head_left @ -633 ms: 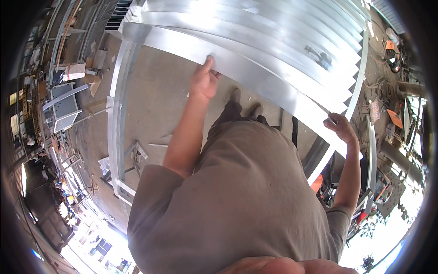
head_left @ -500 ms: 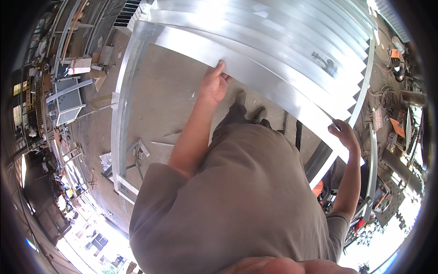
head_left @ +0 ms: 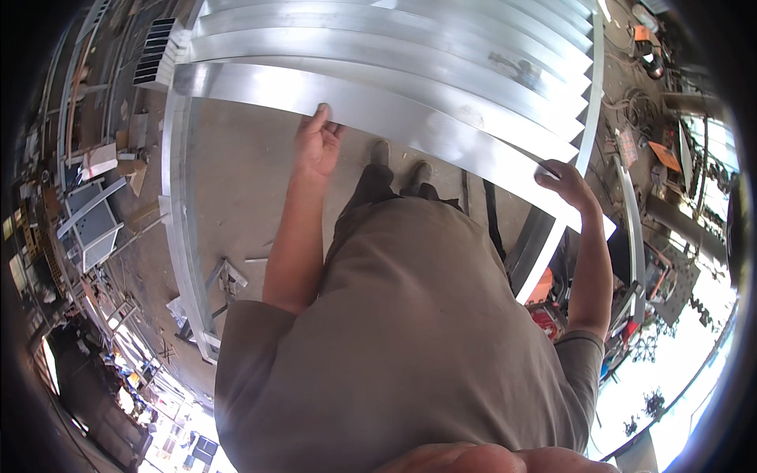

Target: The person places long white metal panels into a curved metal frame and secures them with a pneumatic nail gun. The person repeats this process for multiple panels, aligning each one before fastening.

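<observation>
A long, flat silvery metal slat (head_left: 386, 114) runs in front of me, slanting down to the right. My left hand (head_left: 319, 142) grips its near edge left of the middle, thumb on top and fingers curled below. Close to its right end, my right hand (head_left: 569, 185) is closed around it, its fingertips partly hidden. Just beyond lie several similar slats (head_left: 394, 51) side by side, their right ends stepped like teeth. The held slat lies along the nearest of them, its left end over the left rail (head_left: 180, 213) of a metal frame.
Dark open ends of stacked rectangular tubes (head_left: 154, 54) show at the far left. A grey metal box (head_left: 93, 221) stands on the left. Cables (head_left: 627, 102) lie on the floor at the right. A dark bar (head_left: 530, 246) lies near my right side.
The slats and frame now appear farther left and turned slightly, as my view has shifted. Both hands keep their hold on the slat at nearly the same places.
</observation>
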`<state>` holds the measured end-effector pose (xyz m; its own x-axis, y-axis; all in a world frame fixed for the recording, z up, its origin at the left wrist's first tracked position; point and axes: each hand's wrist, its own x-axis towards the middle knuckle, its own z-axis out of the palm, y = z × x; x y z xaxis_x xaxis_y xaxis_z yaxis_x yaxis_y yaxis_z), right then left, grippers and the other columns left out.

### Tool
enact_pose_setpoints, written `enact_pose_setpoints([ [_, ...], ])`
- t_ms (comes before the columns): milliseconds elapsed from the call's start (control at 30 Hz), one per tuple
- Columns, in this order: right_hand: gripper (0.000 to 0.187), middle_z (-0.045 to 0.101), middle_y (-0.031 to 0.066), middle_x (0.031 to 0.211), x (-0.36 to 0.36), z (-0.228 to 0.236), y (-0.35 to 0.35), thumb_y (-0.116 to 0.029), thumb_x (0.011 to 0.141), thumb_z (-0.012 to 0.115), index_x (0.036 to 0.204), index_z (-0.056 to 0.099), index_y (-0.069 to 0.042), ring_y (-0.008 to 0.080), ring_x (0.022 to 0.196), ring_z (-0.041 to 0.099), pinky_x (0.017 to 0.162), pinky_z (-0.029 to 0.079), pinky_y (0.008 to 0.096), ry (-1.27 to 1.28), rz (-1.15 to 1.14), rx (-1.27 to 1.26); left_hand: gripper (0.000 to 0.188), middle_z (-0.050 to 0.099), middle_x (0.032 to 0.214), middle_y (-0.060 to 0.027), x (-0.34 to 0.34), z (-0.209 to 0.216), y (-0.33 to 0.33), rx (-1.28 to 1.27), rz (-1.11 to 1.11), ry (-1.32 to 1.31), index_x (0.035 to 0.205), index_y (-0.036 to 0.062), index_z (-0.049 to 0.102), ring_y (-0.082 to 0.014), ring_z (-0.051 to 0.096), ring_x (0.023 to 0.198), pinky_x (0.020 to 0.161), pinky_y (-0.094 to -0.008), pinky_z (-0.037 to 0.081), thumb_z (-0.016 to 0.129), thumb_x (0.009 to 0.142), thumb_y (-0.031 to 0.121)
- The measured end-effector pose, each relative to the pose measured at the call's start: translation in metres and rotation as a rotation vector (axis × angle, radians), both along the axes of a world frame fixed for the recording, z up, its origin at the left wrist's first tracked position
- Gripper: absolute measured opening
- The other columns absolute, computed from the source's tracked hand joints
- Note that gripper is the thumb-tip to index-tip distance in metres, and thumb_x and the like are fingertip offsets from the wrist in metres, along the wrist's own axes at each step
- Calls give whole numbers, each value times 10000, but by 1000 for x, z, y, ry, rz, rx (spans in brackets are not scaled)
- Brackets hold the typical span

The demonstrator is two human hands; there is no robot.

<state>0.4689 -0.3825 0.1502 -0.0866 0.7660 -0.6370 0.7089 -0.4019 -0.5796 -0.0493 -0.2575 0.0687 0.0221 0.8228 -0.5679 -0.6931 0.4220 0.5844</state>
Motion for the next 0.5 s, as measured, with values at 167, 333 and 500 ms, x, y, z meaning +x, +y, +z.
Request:
enact_pose_setpoints([
  [167, 314, 733, 77, 1106, -9, 3, 5, -261, 956, 758, 1153, 736, -17, 182, 1062, 666, 1008, 501, 350, -10, -33, 7, 245, 645, 1158, 1, -3, 2, 2, 19, 15, -4, 1216, 92, 582, -214, 598, 1221, 1126, -480, 448, 686, 1006, 162],
  [333, 362, 743, 88, 1130, -13, 3, 9, -293, 951, 769, 1183, 734, -17, 196, 1092, 674, 1021, 500, 361, -10, -49, -25, 228, 644, 1149, 3, -7, 2, 6, 28, 13, 6, 1219, 89, 581, -213, 597, 1225, 1136, -460, 447, 660, 1021, 169],
  [500, 388, 748, 94, 1115, -16, 3, 12, -306, 936, 785, 1182, 733, -11, 191, 1083, 678, 1001, 503, 351, -18, -58, 18, 281, 640, 1195, 1, -15, 2, 9, 12, 16, 9, 1269, 77, 565, -216, 575, 1256, 1153, -457, 442, 657, 1025, 183],
])
